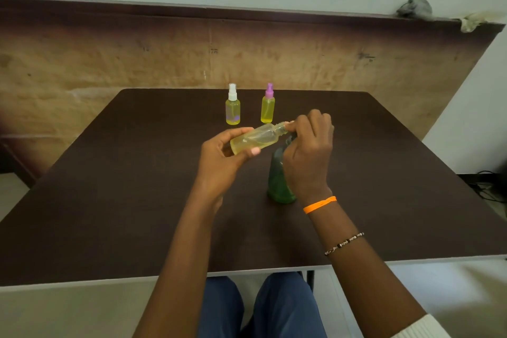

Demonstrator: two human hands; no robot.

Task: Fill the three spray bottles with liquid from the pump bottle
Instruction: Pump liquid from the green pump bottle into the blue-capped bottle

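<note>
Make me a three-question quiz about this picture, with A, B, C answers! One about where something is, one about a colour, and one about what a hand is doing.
1. Where is the green bottle?
A. Standing on the table under the right hand
B. Lying at the far edge of the table
C. On the floor

2. What colour is the right-hand far bottle's cap?
A. Orange
B. Purple
C. Black

3. What is the left hand doing?
A. Lying flat on the table
B. Pointing at the wall
C. Holding a tilted bottle

Answers:
1. A, it stands upright, partly hidden behind the right hand.
2. B, the cap is purple; the other far bottle's cap is white.
3. C, fingers and thumb grip the bottle's lower body, its neck pointing towards the right hand.
</note>
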